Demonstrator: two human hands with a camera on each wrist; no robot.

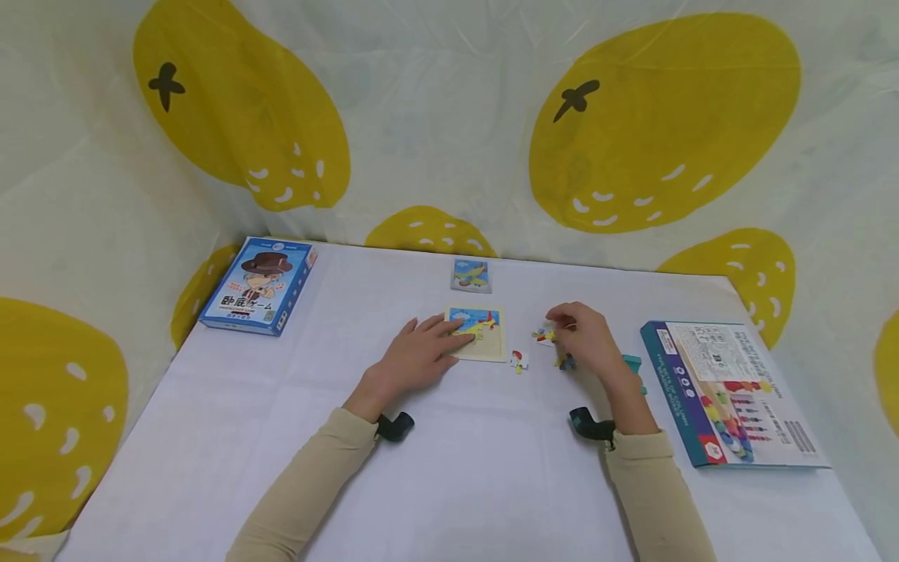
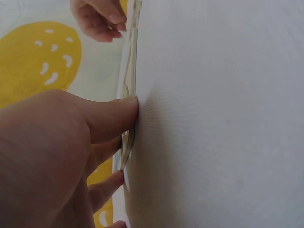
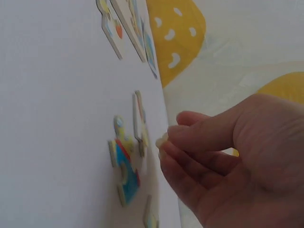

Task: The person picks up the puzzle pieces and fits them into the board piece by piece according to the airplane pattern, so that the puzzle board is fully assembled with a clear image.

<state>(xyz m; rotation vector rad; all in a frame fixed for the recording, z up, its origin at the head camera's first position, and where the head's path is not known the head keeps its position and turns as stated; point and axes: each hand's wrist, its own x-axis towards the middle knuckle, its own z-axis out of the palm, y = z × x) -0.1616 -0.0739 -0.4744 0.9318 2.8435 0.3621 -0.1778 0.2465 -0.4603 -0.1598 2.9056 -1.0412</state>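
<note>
My left hand [image 1: 414,359] lies with fingers spread over the left side of a wooden jigsaw board [image 1: 495,345], its thumb [image 2: 114,118] at the board's edge. A blue and yellow airplane picture fills the upper part of the board; bare wood shows at lower right. To the right, my right hand [image 1: 586,339] pinches a small puzzle piece [image 3: 162,141] between thumb and fingers, just above the table. Below that hand lie several loose pieces, among them a blue one [image 3: 127,173] and a white one [image 1: 543,337]. Another piece [image 1: 519,360] lies beside the board.
A square card with an airplane picture [image 1: 471,275] lies behind the board. A blue game box [image 1: 260,285] stands at the back left, a larger white and teal box [image 1: 737,394] at the right. A teal object [image 1: 634,364] is partly hidden behind my right wrist.
</note>
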